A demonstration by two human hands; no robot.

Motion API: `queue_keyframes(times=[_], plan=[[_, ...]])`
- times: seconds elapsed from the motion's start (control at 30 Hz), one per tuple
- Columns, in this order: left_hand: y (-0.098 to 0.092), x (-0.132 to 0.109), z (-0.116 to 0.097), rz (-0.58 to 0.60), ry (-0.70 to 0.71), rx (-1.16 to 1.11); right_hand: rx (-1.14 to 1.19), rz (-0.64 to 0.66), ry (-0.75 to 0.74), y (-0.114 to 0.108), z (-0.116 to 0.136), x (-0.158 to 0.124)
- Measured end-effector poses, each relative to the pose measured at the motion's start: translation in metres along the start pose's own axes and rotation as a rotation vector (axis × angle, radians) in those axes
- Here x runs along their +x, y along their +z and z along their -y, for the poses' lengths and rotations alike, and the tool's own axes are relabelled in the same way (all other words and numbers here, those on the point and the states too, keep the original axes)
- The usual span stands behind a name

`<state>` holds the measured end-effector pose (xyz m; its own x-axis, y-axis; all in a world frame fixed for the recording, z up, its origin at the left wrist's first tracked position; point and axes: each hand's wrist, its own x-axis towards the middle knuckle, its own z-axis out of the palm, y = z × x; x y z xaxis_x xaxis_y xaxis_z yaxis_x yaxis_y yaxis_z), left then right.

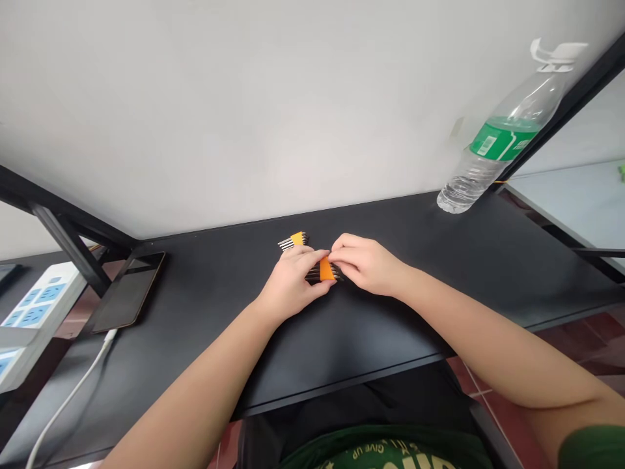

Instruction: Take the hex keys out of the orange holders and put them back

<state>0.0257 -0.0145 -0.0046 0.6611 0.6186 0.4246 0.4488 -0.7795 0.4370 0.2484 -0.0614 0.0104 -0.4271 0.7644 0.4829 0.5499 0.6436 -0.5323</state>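
Note:
Near the middle of the black table (205,286), my left hand (291,280) is closed around a bundle of thin dark rods with an orange band (327,270). Its thumb presses the near edge and its fingers the far edge. My right hand (366,264) has its fingertips pinched together at the band's right upper corner; what lies between them is hidden. Just beyond my left fingers lies a second set of thin rods with a yellow-orange band (297,239), its pale tips pointing left. What kind of rods these are cannot be made out.
A clear plastic bottle (505,140) with a green label stands at the back right by the wall. On the left lies a phone (131,290) with a white cable (73,407) plugged in. Beyond the black frame sits a white power strip (36,312).

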Motion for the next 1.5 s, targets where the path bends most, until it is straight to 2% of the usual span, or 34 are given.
queue_keyframes(times=[0.1, 0.17, 0.23, 0.3, 0.4, 0.47, 0.57, 0.67, 0.8, 0.93, 1.2, 1.3, 1.5], plan=[[-0.001, 0.000, -0.003, 0.026, -0.014, -0.007, 0.314, -0.038, 0.140, 0.005, -0.007, 0.003], [-0.002, 0.000, -0.004, 0.029, -0.008, -0.024, 0.530, 0.009, 0.294, 0.005, -0.013, 0.005], [-0.002, -0.001, -0.005, 0.026, 0.011, -0.053, 0.642, 0.076, 0.410, 0.001, -0.019, 0.006], [-0.002, -0.001, -0.004, 0.026, 0.015, -0.072, 0.532, 0.109, 0.444, -0.007, -0.027, 0.005], [-0.001, -0.002, -0.002, 0.036, -0.038, -0.047, 0.037, 0.107, 0.385, -0.023, -0.040, 0.001], [0.000, -0.002, 0.002, 0.048, -0.086, -0.009, -0.198, 0.199, 0.352, -0.028, -0.045, -0.001], [0.001, -0.001, 0.006, 0.062, -0.139, 0.019, -0.375, 0.326, 0.336, -0.026, -0.042, -0.001], [0.001, 0.000, 0.007, 0.081, -0.178, 0.008, -0.492, 0.384, 0.407, -0.019, -0.032, 0.002], [0.002, -0.001, 0.005, 0.082, -0.167, 0.013, -0.481, 0.433, 0.454, -0.015, -0.025, 0.001], [0.002, -0.001, 0.005, 0.069, -0.151, -0.003, -0.467, 0.381, 0.401, -0.020, -0.021, 0.001], [0.001, 0.000, 0.008, 0.046, -0.129, 0.010, -0.064, 0.231, 0.181, -0.026, -0.006, 0.005], [0.001, 0.000, 0.007, 0.038, -0.118, 0.021, -0.062, 0.198, 0.135, -0.022, -0.008, 0.004], [0.000, 0.001, 0.005, 0.055, -0.099, 0.043, -0.059, 0.190, 0.135, -0.023, -0.006, 0.004]])
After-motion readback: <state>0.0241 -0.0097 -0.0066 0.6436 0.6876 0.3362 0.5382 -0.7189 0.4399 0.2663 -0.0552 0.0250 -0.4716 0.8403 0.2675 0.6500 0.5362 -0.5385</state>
